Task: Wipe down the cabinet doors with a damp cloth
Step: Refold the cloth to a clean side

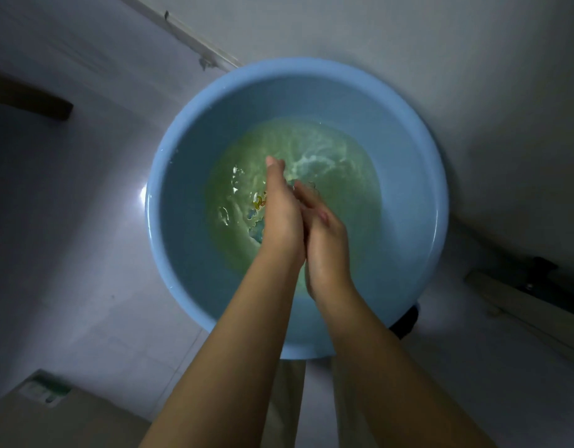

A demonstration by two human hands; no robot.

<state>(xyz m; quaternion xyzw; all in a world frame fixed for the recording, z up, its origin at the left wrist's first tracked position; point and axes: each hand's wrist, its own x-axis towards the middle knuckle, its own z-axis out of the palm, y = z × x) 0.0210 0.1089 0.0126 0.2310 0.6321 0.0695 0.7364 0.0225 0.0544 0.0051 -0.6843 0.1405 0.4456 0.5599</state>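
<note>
Oddly, no cloth shows — the person's left hand [281, 218] and right hand [324, 240] press palm to palm, fingers straight, holding nothing, over the blue basin's [169, 150] murky water [311, 156], so careless rubbing could splash the floor [85, 253].

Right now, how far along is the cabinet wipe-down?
Done: blue basin holds greenish water. In hand: left hand and right hand pressed palm to palm over it; no cloth visible. Left: no cabinet doors in view, so wiping cannot be judged.
</note>
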